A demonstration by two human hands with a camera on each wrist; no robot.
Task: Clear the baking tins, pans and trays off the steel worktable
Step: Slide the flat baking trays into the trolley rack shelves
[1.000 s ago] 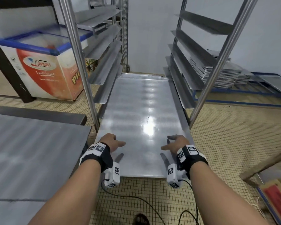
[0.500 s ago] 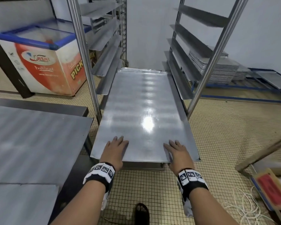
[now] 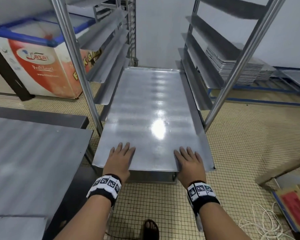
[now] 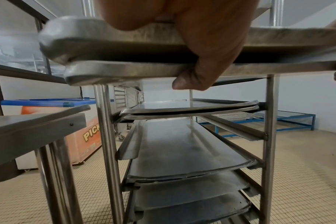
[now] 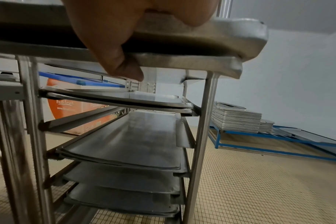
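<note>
The left hand [image 3: 120,160] and the right hand [image 3: 189,161] lie on the near end of a large flat silver metal baking tray [image 3: 151,115], fingers stretched forward over its top. In both wrist views each thumb hooks down over the tray's front edge, so both hands hold that edge, set well apart toward the tray's two near corners. The left wrist view shows this tray [image 4: 125,42] lying on a second one of the same kind, whose rim sits just under the thumb.

The tray rests in a tall steel trolley rack [image 3: 73,54], reaching away from the hands between angled side runners, its near end sticking out past the front posts. Below the hands more grey trays [image 4: 182,148] fill the lower runners, some stacked in pairs.

To the left of the left hand stands the brushed steel worktable [image 3: 29,156], its top blurred. Beyond it, farther left and ahead, is a white and orange chest freezer with a blue-framed lid [image 3: 42,66]. Ahead and to the right of the right hand, a pile of silver trays [image 3: 232,70] sits on a low blue metal frame by the pale wall. The floor [image 3: 241,135] is small beige tiles; a coil of white cord [image 3: 260,222] lies near the right forearm.
</note>
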